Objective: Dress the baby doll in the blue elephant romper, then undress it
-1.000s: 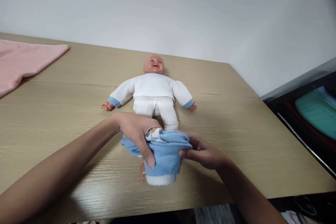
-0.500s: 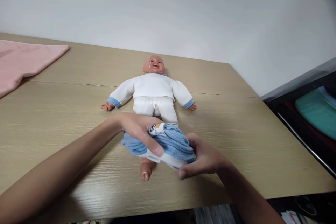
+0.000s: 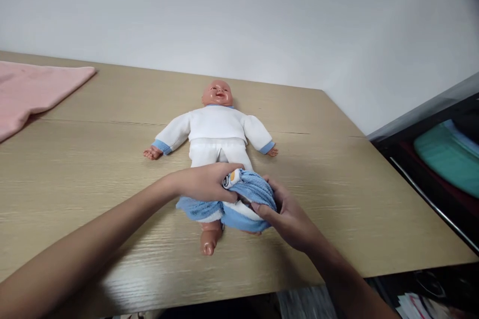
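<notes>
A baby doll [image 3: 219, 124] in a white top with blue cuffs and white bottoms lies face up, its feet toward me. Bunched around its lower legs are blue terry pants [image 3: 258, 192] with white bands and a small orange-and-white patch. One bare foot [image 3: 209, 239] sticks out below the bunched cloth; only a sliver of the other shows. My left hand [image 3: 209, 182] grips the pants near the patch, its fingers partly hidden behind the cloth. At the right side, my right hand [image 3: 286, 217] pinches the fabric with its thumb in front, beside a dark gap between the folds.
A pink cloth [image 3: 37, 89] lies at the left of the wooden table [image 3: 112, 169]. Behind the table rises a pale wall [image 3: 187, 15]. To the right, beyond the table's edge, green fabric [image 3: 449, 157] sits in a dark case or shelf. Papers [image 3: 419, 306] show at the lower right.
My left hand has shifted right and slightly up along the pants. My right thumb has moved up onto the folds, and a gap now shows between them. The lower blue-and-white part has spread down.
</notes>
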The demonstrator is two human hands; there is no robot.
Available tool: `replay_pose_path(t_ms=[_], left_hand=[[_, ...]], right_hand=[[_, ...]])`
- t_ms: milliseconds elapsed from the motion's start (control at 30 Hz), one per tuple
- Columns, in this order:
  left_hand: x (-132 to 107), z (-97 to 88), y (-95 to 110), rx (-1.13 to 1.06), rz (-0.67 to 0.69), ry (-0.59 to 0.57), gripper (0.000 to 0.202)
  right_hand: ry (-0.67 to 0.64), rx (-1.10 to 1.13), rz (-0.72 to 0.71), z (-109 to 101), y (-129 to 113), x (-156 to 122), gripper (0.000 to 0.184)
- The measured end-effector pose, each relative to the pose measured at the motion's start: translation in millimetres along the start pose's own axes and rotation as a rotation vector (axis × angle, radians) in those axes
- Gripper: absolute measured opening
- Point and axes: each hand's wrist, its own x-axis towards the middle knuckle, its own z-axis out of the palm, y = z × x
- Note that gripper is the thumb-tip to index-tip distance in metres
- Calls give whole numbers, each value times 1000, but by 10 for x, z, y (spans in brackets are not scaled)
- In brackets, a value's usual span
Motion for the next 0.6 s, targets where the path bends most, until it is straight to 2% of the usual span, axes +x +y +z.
replay_pose_path(t_ms=[133,233,333,400,533,600], left_hand=[[-25,40,82,71,-41,-32,45],[-21,49,109,113,-65,-79,33],[-10,55,131,173,-103,-121,30],[-7,67,148,238,-134,-117,32],[-25,111,166,305,-126,-102,47],[-34,138,154,303,-98,-111,49]], right_hand=[[58,-74,52,50,-58,-149,37],[219,-364,-81,98,-120,-255,19],[326,-623,-201,130,-171,-336,14],[291,-668,-156,133,-203,-372,13],[29,-552,32,122,-251,-412,6],[-43,-521,68,137,-245,-426,9]])
